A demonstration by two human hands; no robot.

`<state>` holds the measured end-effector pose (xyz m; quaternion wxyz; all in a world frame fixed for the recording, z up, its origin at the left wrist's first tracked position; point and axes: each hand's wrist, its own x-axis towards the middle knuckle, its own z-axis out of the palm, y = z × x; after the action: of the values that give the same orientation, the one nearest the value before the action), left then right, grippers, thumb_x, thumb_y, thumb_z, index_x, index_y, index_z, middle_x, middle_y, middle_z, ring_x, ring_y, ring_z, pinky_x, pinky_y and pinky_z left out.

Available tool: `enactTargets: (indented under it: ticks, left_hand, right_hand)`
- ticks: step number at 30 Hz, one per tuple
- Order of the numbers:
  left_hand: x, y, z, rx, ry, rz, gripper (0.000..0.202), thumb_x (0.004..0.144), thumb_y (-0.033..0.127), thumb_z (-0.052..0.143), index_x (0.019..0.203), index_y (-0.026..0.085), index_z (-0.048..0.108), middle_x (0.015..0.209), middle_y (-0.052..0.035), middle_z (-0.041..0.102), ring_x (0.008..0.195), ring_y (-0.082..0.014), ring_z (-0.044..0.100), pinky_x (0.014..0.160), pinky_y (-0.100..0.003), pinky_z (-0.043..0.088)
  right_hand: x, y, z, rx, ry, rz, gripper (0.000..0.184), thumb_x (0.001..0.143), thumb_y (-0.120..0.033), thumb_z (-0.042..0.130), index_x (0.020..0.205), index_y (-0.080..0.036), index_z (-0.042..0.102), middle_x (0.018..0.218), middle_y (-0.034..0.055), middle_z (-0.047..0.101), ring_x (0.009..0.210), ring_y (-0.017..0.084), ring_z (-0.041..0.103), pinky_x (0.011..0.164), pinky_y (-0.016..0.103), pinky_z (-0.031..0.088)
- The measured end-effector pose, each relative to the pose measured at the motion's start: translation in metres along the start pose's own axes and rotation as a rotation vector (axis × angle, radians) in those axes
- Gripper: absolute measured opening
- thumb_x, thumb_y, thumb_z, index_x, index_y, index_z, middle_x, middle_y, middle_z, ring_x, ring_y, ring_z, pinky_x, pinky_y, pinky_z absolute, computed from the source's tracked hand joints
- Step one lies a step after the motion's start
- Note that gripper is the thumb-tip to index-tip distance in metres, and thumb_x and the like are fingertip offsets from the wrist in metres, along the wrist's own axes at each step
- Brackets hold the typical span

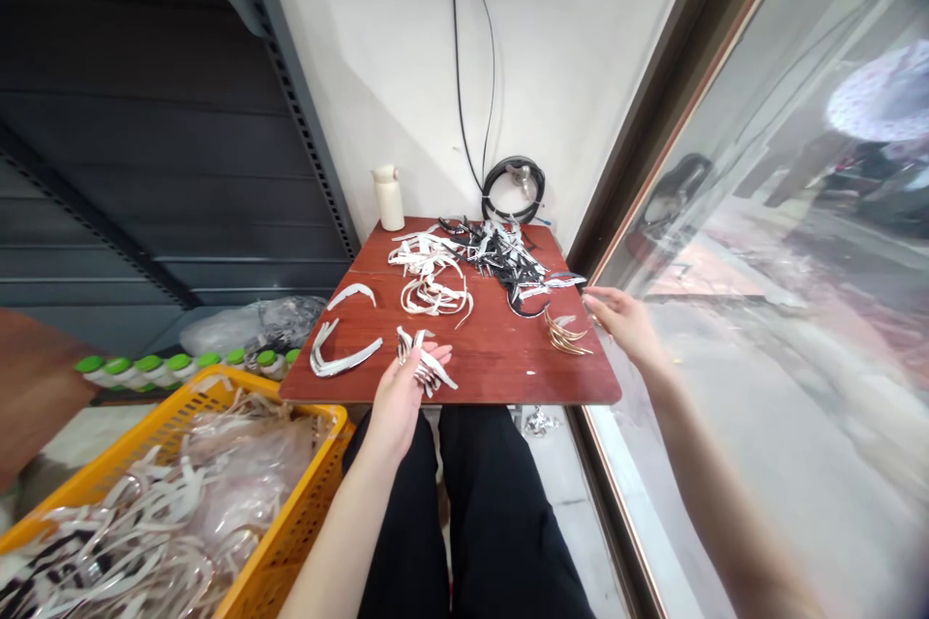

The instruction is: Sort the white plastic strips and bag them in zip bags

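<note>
Several short curved strips (436,369), white with shiny dark and silver edges, lie in my left hand (399,398), whose fingers close round them near the table's front edge. My right hand (620,317) is off the table's right edge, thumb and fingertips close together. Anything between them is too small to make out. Just left of it lie gold curved strips (566,337) and the ends of black-and-white strips (552,282). To the left on the table is a nested group of silver-white curved strips (341,363), with a single white strip (352,294) behind it.
The red-brown table (494,363) also bears piles of white strips (428,256) and black strips (500,251), a cream flask (389,198) and coiled black cable (514,162). A yellow crate (290,493) of strips stands left, near green-capped bottles (152,368). A glass panel (726,309) borders the right.
</note>
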<state>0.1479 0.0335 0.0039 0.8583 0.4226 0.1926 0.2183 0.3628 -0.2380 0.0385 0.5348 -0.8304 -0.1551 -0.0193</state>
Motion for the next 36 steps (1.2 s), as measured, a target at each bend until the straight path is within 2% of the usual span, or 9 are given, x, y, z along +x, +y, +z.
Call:
enactTargets:
  ticks: [4, 8, 15, 20, 26, 29, 31, 33, 36]
  left_hand:
    - [-0.001, 0.001, 0.001, -0.002, 0.01, -0.005, 0.034, 0.076, 0.038, 0.074, 0.095, 0.012, 0.067, 0.097, -0.014, 0.075, 0.108, -0.0303, 0.066, 0.105, -0.047, 0.042]
    - [-0.002, 0.007, -0.003, 0.008, 0.037, 0.004, 0.034, 0.075, 0.038, 0.075, 0.096, 0.012, 0.068, 0.098, -0.0138, 0.075, 0.108, -0.0311, 0.066, 0.103, -0.047, 0.044]
    - [-0.003, 0.015, -0.011, -0.009, 0.056, 0.048, 0.032, 0.075, 0.038, 0.075, 0.094, 0.013, 0.069, 0.096, -0.0127, 0.075, 0.106, -0.0298, 0.066, 0.104, -0.047, 0.043]
    - [-0.002, 0.014, -0.015, -0.029, 0.081, 0.032, 0.031, 0.076, 0.037, 0.074, 0.094, 0.013, 0.069, 0.095, -0.0119, 0.075, 0.103, -0.0283, 0.068, 0.105, -0.046, 0.042]
    - [-0.001, 0.008, -0.018, -0.049, 0.025, 0.025, 0.034, 0.079, 0.038, 0.072, 0.101, 0.012, 0.068, 0.1, -0.0142, 0.075, 0.108, -0.0285, 0.066, 0.108, -0.046, 0.039]
    - [-0.004, 0.007, -0.02, -0.048, -0.009, 0.002, 0.035, 0.08, 0.038, 0.071, 0.104, 0.012, 0.067, 0.103, -0.0154, 0.074, 0.11, -0.0298, 0.065, 0.109, -0.047, 0.037]
    - [-0.006, 0.007, -0.022, -0.05, -0.008, -0.004, 0.035, 0.08, 0.039, 0.071, 0.103, 0.012, 0.068, 0.103, -0.0159, 0.074, 0.11, -0.0305, 0.065, 0.109, -0.048, 0.037]
    - [-0.008, 0.008, -0.024, -0.06, 0.009, -0.005, 0.035, 0.079, 0.039, 0.072, 0.101, 0.011, 0.068, 0.103, -0.0158, 0.074, 0.109, -0.0306, 0.066, 0.11, -0.048, 0.037]
    - [-0.009, 0.008, -0.027, -0.086, 0.023, -0.009, 0.036, 0.078, 0.038, 0.073, 0.101, 0.011, 0.069, 0.102, -0.0153, 0.074, 0.106, -0.0297, 0.067, 0.11, -0.048, 0.037]
  right_hand:
    - [-0.015, -0.013, 0.04, -0.235, -0.235, -0.186, 0.032, 0.091, -0.042, 0.05, 0.111, -0.023, 0.066, 0.069, -0.0007, 0.065, 0.064, 0.016, 0.061, 0.062, 0.026, 0.043]
    - [-0.02, -0.022, 0.08, -0.425, -0.421, -0.324, 0.029, 0.096, -0.03, 0.044, 0.117, -0.026, 0.063, 0.075, -0.0012, 0.069, 0.072, 0.017, 0.065, 0.067, 0.025, 0.042]
    - [0.007, -0.032, 0.119, -0.555, -0.607, -0.284, 0.027, 0.087, -0.024, 0.06, 0.113, -0.028, 0.065, 0.076, -0.0033, 0.071, 0.074, 0.015, 0.066, 0.066, 0.022, 0.043]
    - [0.028, -0.041, 0.127, -0.657, -0.557, -0.217, 0.021, 0.078, -0.03, 0.072, 0.098, -0.026, 0.07, 0.077, -0.001, 0.072, 0.076, 0.018, 0.066, 0.067, 0.024, 0.044]
    - [0.04, -0.053, 0.16, -0.705, -0.41, -0.181, 0.028, 0.085, -0.047, 0.058, 0.097, -0.024, 0.07, 0.096, 0.007, 0.072, 0.091, 0.024, 0.066, 0.077, 0.03, 0.045]
    - [0.05, -0.052, 0.187, -0.684, -0.392, -0.127, 0.026, 0.078, -0.04, 0.065, 0.096, -0.022, 0.07, 0.099, 0.0102, 0.071, 0.092, 0.027, 0.066, 0.078, 0.032, 0.046]
    - [0.056, -0.049, 0.2, -0.646, -0.373, -0.091, 0.019, 0.073, -0.033, 0.069, 0.086, -0.019, 0.071, 0.094, 0.0114, 0.071, 0.091, 0.028, 0.067, 0.078, 0.033, 0.046]
    - [0.06, -0.046, 0.207, -0.582, -0.331, -0.071, 0.013, 0.071, -0.03, 0.07, 0.076, -0.018, 0.068, 0.088, 0.0107, 0.071, 0.089, 0.027, 0.067, 0.077, 0.032, 0.046]
    - [0.06, -0.046, 0.209, -0.436, -0.217, -0.052, 0.011, 0.075, -0.03, 0.064, 0.078, -0.019, 0.061, 0.08, 0.0071, 0.069, 0.081, 0.023, 0.066, 0.075, 0.029, 0.045]
